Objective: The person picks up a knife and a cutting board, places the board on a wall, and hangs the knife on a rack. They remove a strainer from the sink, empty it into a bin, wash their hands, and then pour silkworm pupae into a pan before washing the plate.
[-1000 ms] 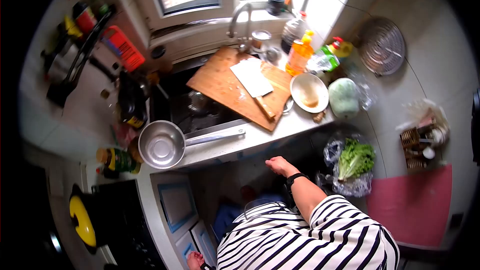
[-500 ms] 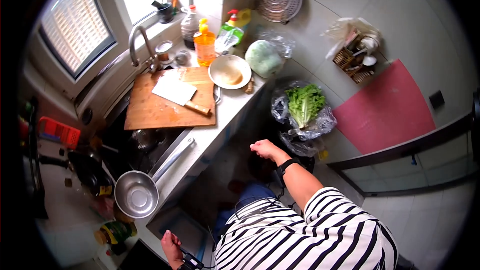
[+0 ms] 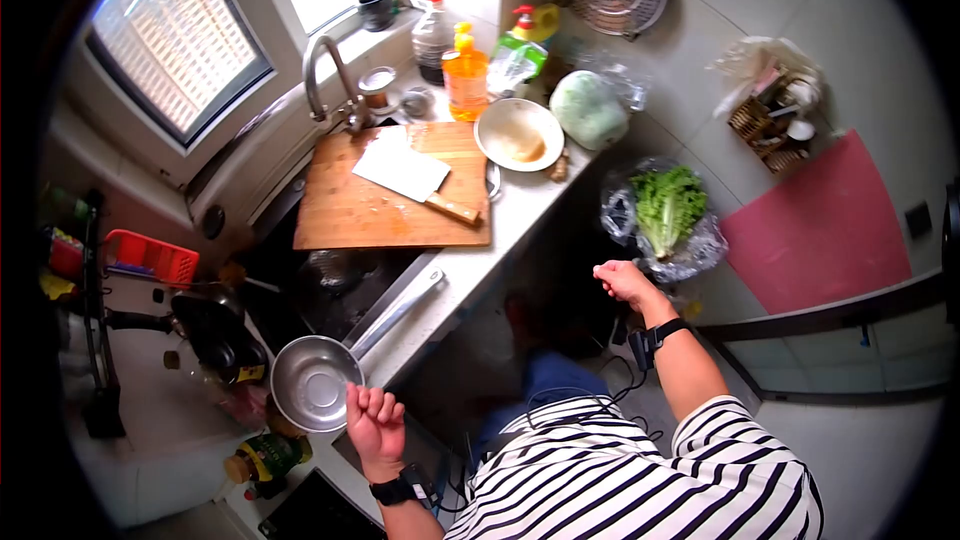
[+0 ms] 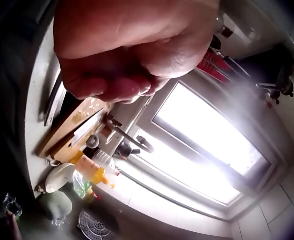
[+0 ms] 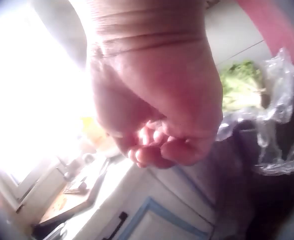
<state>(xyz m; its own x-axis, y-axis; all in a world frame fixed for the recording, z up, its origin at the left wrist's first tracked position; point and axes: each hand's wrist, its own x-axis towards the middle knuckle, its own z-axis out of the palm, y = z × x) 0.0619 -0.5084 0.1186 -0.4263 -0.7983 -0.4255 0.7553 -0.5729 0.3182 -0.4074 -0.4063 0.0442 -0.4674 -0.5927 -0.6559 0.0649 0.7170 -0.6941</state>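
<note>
My left hand [image 3: 377,423] is raised by the rim of a steel saucepan [image 3: 309,382], overlapping it in the head view. Its fingers are loosely curled and hold nothing. In the left wrist view the left fingers [image 4: 112,89] bend in toward the palm. My right hand [image 3: 624,282] hangs in front of the counter, near a head of lettuce [image 3: 668,208] in a plastic bag. Empty too, it has loosely curled fingers [image 5: 154,156] in the right wrist view. A cleaver [image 3: 402,168] lies on a wooden cutting board [image 3: 345,225] across the sink.
Behind the board rises a faucet [image 3: 316,80]. A white bowl [image 3: 490,135], a pale green melon [image 3: 589,110] and an orange bottle [image 3: 465,75] stand to its right. A red basket [image 3: 150,258] and a black pan [image 3: 215,340] are at the left wall.
My head view has turned right. The left hand has risen from low by the cabinets to the saucepan's rim. The right hand stays in front of the counter, nearer the lettuce in view.
</note>
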